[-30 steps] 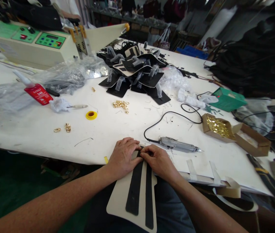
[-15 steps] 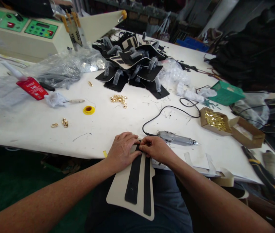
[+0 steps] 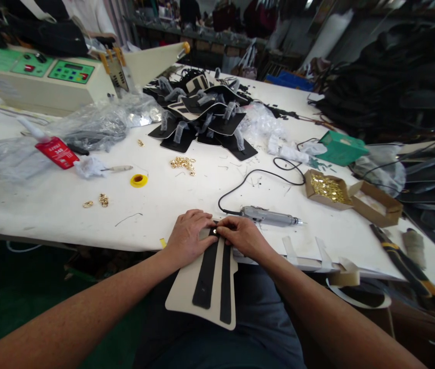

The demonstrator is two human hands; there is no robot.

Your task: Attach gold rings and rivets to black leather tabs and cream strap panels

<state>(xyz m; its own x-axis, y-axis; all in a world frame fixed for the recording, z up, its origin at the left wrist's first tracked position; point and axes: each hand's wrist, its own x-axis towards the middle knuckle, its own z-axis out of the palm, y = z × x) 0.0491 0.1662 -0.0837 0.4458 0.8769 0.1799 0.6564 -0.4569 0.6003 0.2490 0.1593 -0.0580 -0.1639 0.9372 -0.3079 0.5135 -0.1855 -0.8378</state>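
Note:
A beige panel with two black strips (image 3: 181, 294) slants from the table's front edge down over the lap. My left hand (image 3: 189, 238) lies on its upper left part, fingers bent over the top and thumb on the wider strip. My right hand (image 3: 243, 236) is closed at the panel's top edge, thumb and forefinger pinched near a small shiny round piece (image 3: 214, 232) on the strip. Whatever sits between those fingertips is too small to make out. Just beyond my right hand lies a grey electric screwdriver (image 3: 271, 216) with a black cord.
Gold clasps (image 3: 182, 163), a yellow tape roll (image 3: 139, 180) and a red glue bottle (image 3: 58, 152) lie on the left. Black panels (image 3: 227, 124) are piled at the back. A box of gold pieces (image 3: 328, 188), another cardboard box and pliers (image 3: 401, 261) are at the right.
The view has tilted up and shifted slightly. A small shiny round piece now shows on the wider strip between my hands. Both hands remain at the panel's top.

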